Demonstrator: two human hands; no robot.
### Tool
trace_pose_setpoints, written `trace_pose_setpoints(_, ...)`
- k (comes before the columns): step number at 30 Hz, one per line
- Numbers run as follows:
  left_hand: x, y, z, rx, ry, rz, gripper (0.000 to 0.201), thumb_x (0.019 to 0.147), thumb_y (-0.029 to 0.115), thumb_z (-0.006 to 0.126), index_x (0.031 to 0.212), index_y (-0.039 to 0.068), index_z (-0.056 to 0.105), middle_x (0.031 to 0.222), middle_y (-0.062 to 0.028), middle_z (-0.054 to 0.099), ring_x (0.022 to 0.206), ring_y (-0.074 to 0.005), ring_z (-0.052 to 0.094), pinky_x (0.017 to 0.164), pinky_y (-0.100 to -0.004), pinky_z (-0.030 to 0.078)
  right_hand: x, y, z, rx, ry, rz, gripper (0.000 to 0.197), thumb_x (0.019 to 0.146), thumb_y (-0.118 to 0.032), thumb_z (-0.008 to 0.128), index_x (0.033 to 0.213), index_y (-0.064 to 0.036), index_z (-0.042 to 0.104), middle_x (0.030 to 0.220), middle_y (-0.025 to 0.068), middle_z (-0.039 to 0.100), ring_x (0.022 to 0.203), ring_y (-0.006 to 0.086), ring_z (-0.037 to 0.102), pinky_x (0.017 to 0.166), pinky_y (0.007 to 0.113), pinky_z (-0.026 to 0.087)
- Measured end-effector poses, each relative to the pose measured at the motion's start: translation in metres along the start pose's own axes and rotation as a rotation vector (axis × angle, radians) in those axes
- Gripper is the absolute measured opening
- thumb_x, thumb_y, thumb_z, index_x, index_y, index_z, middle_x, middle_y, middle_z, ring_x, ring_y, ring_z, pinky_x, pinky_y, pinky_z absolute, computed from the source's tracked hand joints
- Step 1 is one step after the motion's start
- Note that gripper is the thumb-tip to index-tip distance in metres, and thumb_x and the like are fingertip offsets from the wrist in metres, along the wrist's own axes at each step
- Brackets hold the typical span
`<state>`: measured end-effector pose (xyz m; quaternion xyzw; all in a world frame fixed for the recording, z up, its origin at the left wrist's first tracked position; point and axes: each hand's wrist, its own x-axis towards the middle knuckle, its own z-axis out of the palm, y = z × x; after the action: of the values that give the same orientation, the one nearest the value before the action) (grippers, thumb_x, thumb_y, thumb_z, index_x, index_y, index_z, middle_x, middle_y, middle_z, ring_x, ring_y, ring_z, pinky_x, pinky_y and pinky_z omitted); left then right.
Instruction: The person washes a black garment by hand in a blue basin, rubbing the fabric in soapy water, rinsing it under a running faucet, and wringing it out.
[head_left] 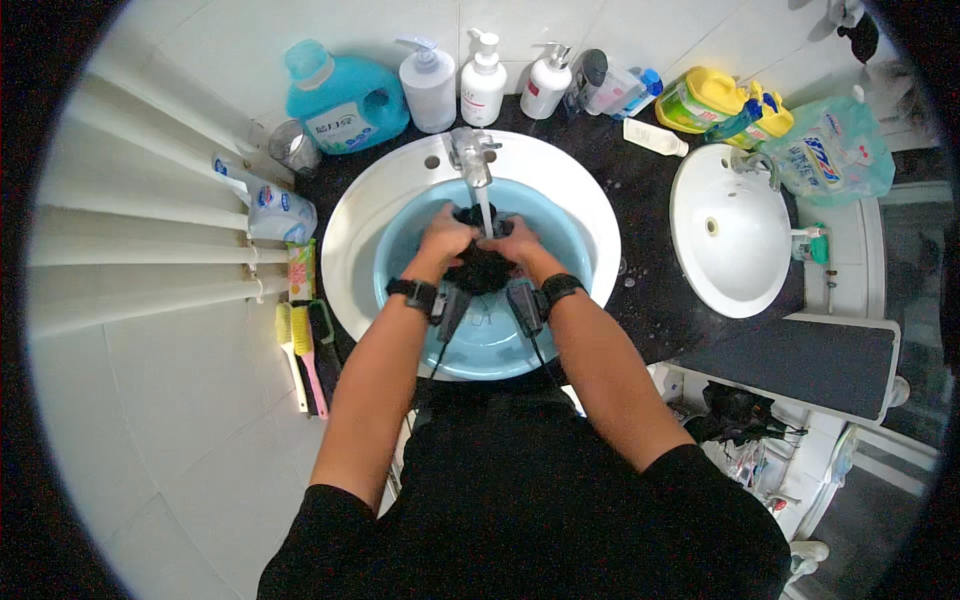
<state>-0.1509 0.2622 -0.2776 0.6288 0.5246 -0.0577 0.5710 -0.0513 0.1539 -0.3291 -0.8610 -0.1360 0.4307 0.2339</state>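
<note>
Both hands work over a light-blue basin (400, 345) set in the white oval sink (345, 245), each with hold of a wet-looking black cloth (482, 272). The cloth lies bunched inside the basin, nearer its far edge than its near edge, midway between its left and right edges. The left hand (447, 240) is mostly closed, its fingers curled over the cloth's left side and the thumb turned inward. The right hand (516, 243) is likewise bent round the cloth's right side, its thumb and fingers reaching toward the left hand; the two are close together. Several fingertips are hidden in the dark folds, so how tightly they press cannot be told.

Water (487, 213) runs from the faucet (470, 158) at the sink's far edge and falls between the hands. Both forearms come in over the near edge of the sink and slant inward, the left (375, 385) from the lower left, the right (612, 375) from the lower right, elbows wide and backs of the hands largely upward. Each wrist wears a dark strap, with a grey cabled device on its inner side, above the basin's near half.
</note>
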Motion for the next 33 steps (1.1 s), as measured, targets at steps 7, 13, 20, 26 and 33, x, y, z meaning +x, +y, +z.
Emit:
trace_pose_setpoints(7, 0.024, -0.043, -0.008, -0.088, -0.236, -0.030, 0.028, 0.073, 0.014, 0.069, 0.093, -0.004, 0.059, 0.062, -0.0067, 0.049, 0.050, -0.0204, 0.049, 0.040, -0.0337, 0.039, -0.061, -0.005, -0.028, 0.282, -0.118, -0.135, 0.040, 0.074, -0.018, 0.073, 0.106, -0.0064, 0.051, 0.089, 0.0107, 0.056, 0.079, 0.0204, 0.057, 0.052, 0.034, 0.048)
trace_pose_setpoints(13, -0.030, 0.006, -0.018, -0.228, -0.272, 0.021, 0.038, 0.082, 0.011, 0.062, 0.114, -0.001, 0.046, 0.073, -0.0061, 0.049, 0.054, -0.0153, 0.045, 0.042, -0.0309, 0.038, -0.114, 0.002, -0.083, 0.388, 0.185, -0.360, 0.031, 0.072, -0.016, 0.073, 0.093, -0.0057, 0.054, 0.078, 0.0067, 0.057, 0.066, 0.0161, 0.056, 0.056, 0.027, 0.046)
trace_pose_setpoints(20, -0.025, 0.006, -0.019, -0.735, -0.403, 0.009, 0.024, 0.084, 0.009, 0.059, 0.103, 0.000, 0.047, 0.066, -0.0044, 0.043, 0.050, -0.0144, 0.041, 0.048, -0.0349, 0.047, -0.146, -0.003, -0.083, 0.325, 0.340, -0.463, 0.033, 0.071, -0.022, 0.074, 0.094, -0.0050, 0.056, 0.080, 0.0102, 0.061, 0.070, 0.0196, 0.058, 0.066, 0.033, 0.047)
trace_pose_setpoints(26, -0.040, -0.012, -0.019, -0.727, -0.253, -0.099, 0.007, 0.085, 0.007, 0.057, 0.083, 0.002, 0.052, 0.061, -0.0035, 0.042, 0.045, -0.0144, 0.043, 0.042, -0.0323, 0.046, -0.150, 0.034, -0.057, -0.224, 0.503, -0.436, 0.034, 0.072, -0.027, 0.071, 0.098, -0.0069, 0.063, 0.082, 0.0194, 0.063, 0.080, 0.0352, 0.061, 0.074, 0.041, 0.048)
trace_pose_setpoints(33, -0.106, 0.056, -0.075, -0.130, -0.147, 0.541, 0.016, 0.084, 0.014, 0.057, 0.080, -0.001, 0.057, 0.062, -0.0051, 0.053, 0.052, -0.0146, 0.049, 0.050, -0.0298, 0.042, -0.144, 0.046, -0.042, -0.433, 0.383, -0.464, 0.034, 0.073, -0.022, 0.069, 0.103, -0.0057, 0.065, 0.096, 0.0225, 0.060, 0.104, 0.0369, 0.052, 0.088, 0.041, 0.045)
